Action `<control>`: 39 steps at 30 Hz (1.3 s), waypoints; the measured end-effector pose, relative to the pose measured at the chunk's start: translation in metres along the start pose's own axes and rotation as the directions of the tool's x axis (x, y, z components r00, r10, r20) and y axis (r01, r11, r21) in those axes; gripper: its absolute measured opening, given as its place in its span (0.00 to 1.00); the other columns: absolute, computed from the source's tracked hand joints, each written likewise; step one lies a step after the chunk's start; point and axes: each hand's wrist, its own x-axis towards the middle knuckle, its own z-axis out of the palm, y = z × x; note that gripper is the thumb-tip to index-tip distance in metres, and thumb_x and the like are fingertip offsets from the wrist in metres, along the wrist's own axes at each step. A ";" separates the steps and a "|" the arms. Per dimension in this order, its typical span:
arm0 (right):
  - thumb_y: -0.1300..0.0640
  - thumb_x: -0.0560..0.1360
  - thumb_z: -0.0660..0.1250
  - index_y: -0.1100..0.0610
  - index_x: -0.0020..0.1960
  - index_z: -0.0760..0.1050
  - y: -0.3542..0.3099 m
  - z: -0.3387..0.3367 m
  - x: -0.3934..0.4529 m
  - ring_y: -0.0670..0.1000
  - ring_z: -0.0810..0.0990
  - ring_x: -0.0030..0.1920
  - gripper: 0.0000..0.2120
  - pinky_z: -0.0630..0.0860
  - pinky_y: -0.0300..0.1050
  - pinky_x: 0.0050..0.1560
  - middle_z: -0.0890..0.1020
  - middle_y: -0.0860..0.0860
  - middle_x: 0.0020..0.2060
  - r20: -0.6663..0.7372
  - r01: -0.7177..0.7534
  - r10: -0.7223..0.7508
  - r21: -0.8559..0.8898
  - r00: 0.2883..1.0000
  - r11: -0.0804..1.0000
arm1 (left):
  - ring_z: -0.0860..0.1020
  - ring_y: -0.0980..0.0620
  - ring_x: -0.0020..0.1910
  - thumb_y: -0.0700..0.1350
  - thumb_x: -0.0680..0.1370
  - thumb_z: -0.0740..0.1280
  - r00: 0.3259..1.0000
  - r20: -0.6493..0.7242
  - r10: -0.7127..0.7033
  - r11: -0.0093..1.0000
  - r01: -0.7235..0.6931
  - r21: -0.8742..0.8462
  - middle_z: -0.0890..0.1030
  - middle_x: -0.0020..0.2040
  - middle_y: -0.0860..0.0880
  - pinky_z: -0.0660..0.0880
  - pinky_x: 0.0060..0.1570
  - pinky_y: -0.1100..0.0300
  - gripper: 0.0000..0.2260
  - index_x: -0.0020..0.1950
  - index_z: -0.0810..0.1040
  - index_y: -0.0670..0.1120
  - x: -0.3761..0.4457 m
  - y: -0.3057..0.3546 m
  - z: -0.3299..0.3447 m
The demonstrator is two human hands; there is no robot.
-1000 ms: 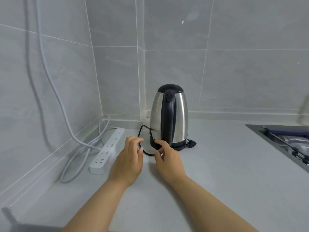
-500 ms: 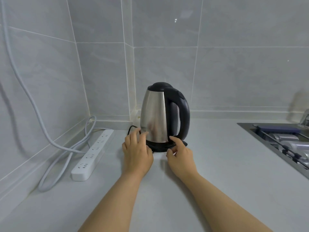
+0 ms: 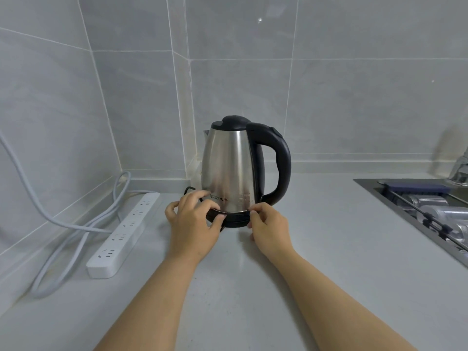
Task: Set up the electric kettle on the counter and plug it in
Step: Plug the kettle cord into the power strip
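Observation:
A steel electric kettle (image 3: 229,165) with a black lid and black handle stands upright on its black base (image 3: 234,220) near the counter's back corner, handle to the right. My left hand (image 3: 193,224) grips the base's left front edge with curled fingers. My right hand (image 3: 268,225) pinches the base's right front edge. A bit of the black power cord (image 3: 188,190) loops behind my left hand; its plug is hidden. A white power strip (image 3: 124,233) lies to the left along the wall, sockets free.
The strip's pale grey cable (image 3: 76,239) coils on the counter (image 3: 329,274) and climbs the left wall. A sink (image 3: 430,206) with a rack and metal items sits at the right, a tap (image 3: 459,171) behind it. Tiled walls close the corner.
The kettle has been turned on the counter so its handle now points right instead of toward me. Both hands moved from the cord to the base's edges.

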 end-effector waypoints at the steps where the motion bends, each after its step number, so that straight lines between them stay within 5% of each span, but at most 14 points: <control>1: 0.54 0.79 0.59 0.48 0.44 0.76 -0.002 0.000 -0.001 0.53 0.80 0.35 0.08 0.78 0.46 0.38 0.82 0.52 0.36 0.006 -0.016 0.016 0.021 1.000 1.000 | 0.71 0.57 0.60 0.47 0.69 0.75 0.999 -0.027 -0.028 0.999 0.027 -0.034 0.77 0.57 0.56 0.52 0.59 0.56 0.06 0.40 0.79 0.54 0.000 0.000 -0.001; 5: 0.48 0.79 0.58 0.55 0.41 0.76 -0.008 -0.003 -0.005 0.54 0.81 0.33 0.15 0.78 0.48 0.40 0.83 0.49 0.34 -0.020 -0.031 0.031 0.006 0.999 1.000 | 0.72 0.58 0.57 0.51 0.69 0.72 0.992 -0.084 -0.090 0.990 0.080 -0.113 0.77 0.52 0.58 0.54 0.56 0.57 0.03 0.41 0.80 0.54 0.000 -0.002 -0.005; 9: 0.52 0.75 0.62 0.51 0.38 0.77 -0.011 -0.006 -0.004 0.52 0.82 0.38 0.09 0.79 0.50 0.43 0.84 0.49 0.34 -0.098 -0.038 0.043 0.046 0.994 0.998 | 0.73 0.58 0.52 0.56 0.66 0.67 0.994 -0.064 -0.093 0.990 0.085 -0.113 0.76 0.45 0.60 0.57 0.55 0.57 0.07 0.39 0.79 0.56 0.000 -0.002 -0.005; 13: 0.57 0.69 0.64 0.53 0.37 0.75 -0.016 -0.011 -0.006 0.52 0.82 0.39 0.03 0.74 0.42 0.36 0.83 0.53 0.33 -0.157 -0.056 0.070 0.090 0.985 0.994 | 0.73 0.56 0.54 0.47 0.65 0.64 0.999 -0.015 -0.035 0.989 0.032 -0.145 0.77 0.49 0.60 0.56 0.57 0.61 0.19 0.54 0.79 0.51 -0.001 0.001 -0.005; 18: 0.59 0.70 0.66 0.51 0.45 0.65 -0.023 -0.011 -0.010 0.54 0.82 0.41 0.10 0.70 0.42 0.36 0.81 0.56 0.31 -0.220 -0.064 0.114 0.225 0.969 0.972 | 0.69 0.71 0.53 0.39 0.66 0.59 0.999 -0.009 -0.035 0.953 0.031 -0.302 0.80 0.53 0.57 0.55 0.61 0.66 0.22 0.59 0.77 0.49 0.000 0.009 -0.012; 22: 0.63 0.73 0.64 0.55 0.56 0.61 -0.028 -0.008 -0.024 0.42 0.79 0.31 0.16 0.70 0.35 0.34 0.84 0.58 0.34 -0.212 -0.031 0.115 0.363 0.971 0.931 | 0.62 0.80 0.53 0.39 0.69 0.57 0.998 0.004 -0.063 0.933 0.061 -0.354 0.81 0.48 0.57 0.62 0.59 0.54 0.19 0.56 0.79 0.48 -0.003 0.018 -0.017; 26: 0.65 0.74 0.65 0.49 0.60 0.59 -0.041 0.003 -0.036 0.52 0.81 0.34 0.22 0.75 0.33 0.35 0.83 0.54 0.34 -0.219 0.152 -0.067 0.398 0.973 0.905 | 0.58 0.82 0.54 0.42 0.72 0.57 0.996 0.041 -0.077 0.933 0.086 -0.349 0.82 0.46 0.59 0.64 0.60 0.50 0.17 0.57 0.78 0.49 -0.002 0.019 -0.019; 30: 0.66 0.76 0.63 0.40 0.63 0.56 -0.040 0.007 -0.038 0.55 0.78 0.34 0.28 0.76 0.43 0.36 0.82 0.54 0.38 -0.143 0.356 -0.328 0.276 0.934 0.893 | 0.59 0.82 0.53 0.41 0.76 0.55 0.999 -0.003 -0.050 0.930 0.045 -0.365 0.83 0.46 0.56 0.63 0.61 0.49 0.19 0.65 0.74 0.48 0.001 0.020 -0.020; 35: 0.65 0.78 0.60 0.39 0.74 0.48 -0.030 0.007 -0.034 0.45 0.81 0.39 0.35 0.77 0.41 0.37 0.81 0.46 0.40 0.082 0.459 -0.468 0.105 0.880 0.882 | 0.76 0.68 0.51 0.50 0.81 0.54 1.000 0.028 -0.008 0.851 0.022 -0.525 0.83 0.49 0.56 0.68 0.51 0.74 0.17 0.68 0.69 0.51 0.002 0.023 -0.021; 39: 0.63 0.78 0.57 0.40 0.76 0.47 -0.029 0.007 -0.033 0.43 0.80 0.41 0.34 0.80 0.50 0.45 0.78 0.40 0.40 0.269 0.500 -0.479 -0.014 0.836 0.866 | 0.79 0.55 0.47 0.57 0.80 0.54 0.999 0.035 -0.010 0.814 0.029 -0.580 0.81 0.47 0.53 0.74 0.46 0.69 0.17 0.65 0.71 0.55 -0.001 0.021 -0.019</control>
